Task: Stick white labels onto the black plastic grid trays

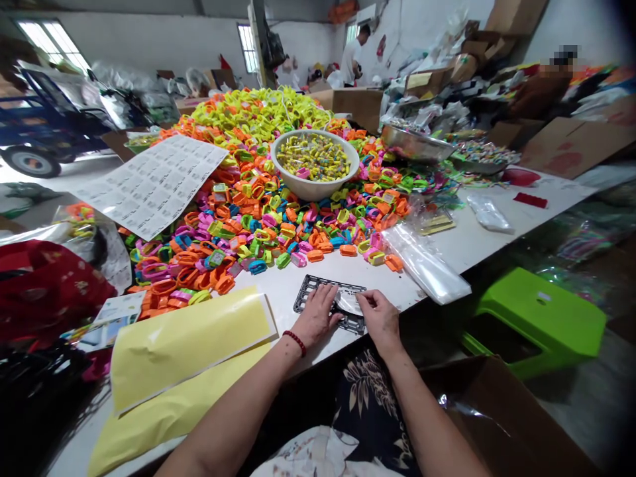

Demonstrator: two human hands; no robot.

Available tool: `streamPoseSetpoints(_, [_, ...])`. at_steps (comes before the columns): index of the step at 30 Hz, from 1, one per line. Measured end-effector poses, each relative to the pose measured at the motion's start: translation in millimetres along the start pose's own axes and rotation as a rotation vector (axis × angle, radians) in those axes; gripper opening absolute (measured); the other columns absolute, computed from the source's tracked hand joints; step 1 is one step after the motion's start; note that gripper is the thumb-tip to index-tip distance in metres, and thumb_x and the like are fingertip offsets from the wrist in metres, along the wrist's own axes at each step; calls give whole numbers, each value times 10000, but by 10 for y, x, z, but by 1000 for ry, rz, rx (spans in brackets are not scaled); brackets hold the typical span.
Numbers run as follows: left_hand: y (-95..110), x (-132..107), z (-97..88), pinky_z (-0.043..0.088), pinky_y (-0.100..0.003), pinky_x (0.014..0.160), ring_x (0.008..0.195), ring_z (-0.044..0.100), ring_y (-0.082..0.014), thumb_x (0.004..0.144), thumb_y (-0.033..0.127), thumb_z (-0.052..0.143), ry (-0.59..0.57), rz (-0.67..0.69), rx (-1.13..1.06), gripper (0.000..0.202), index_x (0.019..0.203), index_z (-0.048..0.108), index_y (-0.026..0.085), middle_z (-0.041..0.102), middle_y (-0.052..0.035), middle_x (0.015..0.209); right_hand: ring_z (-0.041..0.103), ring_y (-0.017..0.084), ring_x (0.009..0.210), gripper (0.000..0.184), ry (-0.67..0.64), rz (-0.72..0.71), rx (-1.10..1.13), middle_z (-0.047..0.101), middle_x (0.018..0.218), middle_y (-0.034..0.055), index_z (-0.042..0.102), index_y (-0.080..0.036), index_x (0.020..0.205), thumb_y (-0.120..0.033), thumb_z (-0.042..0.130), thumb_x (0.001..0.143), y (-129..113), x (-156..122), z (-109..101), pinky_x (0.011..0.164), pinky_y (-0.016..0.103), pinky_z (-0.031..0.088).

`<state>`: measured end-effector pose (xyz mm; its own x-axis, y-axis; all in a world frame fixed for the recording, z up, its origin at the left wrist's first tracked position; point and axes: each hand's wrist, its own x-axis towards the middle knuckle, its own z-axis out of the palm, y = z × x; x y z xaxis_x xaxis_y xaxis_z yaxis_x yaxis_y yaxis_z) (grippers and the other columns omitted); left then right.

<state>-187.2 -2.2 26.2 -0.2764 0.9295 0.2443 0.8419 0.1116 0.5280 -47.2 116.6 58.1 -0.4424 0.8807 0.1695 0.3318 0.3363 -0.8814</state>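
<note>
A black plastic frame with a grid of openings lies on the white table close to its front edge. My left hand rests flat on it, fingers stretched forward. Over the frame's right part is a white printed sticker. The thumb and fingers of my right hand pinch this sticker by its right edge. Part of the frame is hidden under my left hand. Behind it spreads a big heap of colourful plastic toy watches in orange, yellow, pink, green and blue.
A white bowl of small yellow pieces sits in the heap. A printed label sheet lies at left, yellow backing sheets nearer me. Clear plastic bags lie right; a green stool stands beyond. Two people are in the background.
</note>
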Motion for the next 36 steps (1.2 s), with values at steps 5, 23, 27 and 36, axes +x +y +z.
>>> streamPoseSetpoints(5, [30, -57, -126, 292, -484, 1179, 1447, 276, -263, 846, 274, 615, 140, -31, -200, 646, 1407, 314, 164, 286, -188, 1549, 606, 208, 711, 406, 46, 22, 13, 702, 770, 55, 683, -192, 812, -591, 613, 785, -18, 103, -39, 725, 308, 467])
streamPoseSetpoints(23, [-79, -369, -170, 382, -429, 1107, 1266, 491, -244, 796, 200, 596, 318, -430, -339, 631, 1378, 356, 175, 504, -134, 1367, 632, 205, 703, 277, -113, -52, 90, 707, 749, 47, 671, -202, 780, -463, 589, 822, -295, 88, 665, 698, 298, 467])
streamPoseSetpoints(27, [-109, -391, -157, 362, -441, 1128, 1311, 452, -249, 794, 194, 596, 315, -394, -330, 675, 1406, 311, 183, 458, -144, 1407, 631, 202, 701, 277, -129, -75, 86, 703, 746, 44, 669, -201, 783, -454, 569, 832, -252, 67, 755, 708, 299, 470])
streamPoseSetpoints(36, [-25, -392, -231, 343, -453, 1162, 1429, 314, -274, 891, 216, 514, 193, -355, -169, 572, 1443, 365, 215, 186, -134, 1584, 638, 200, 720, 257, -124, -117, 18, 711, 770, 49, 681, -199, 806, -415, 551, 855, -142, 75, 840, 710, 297, 465])
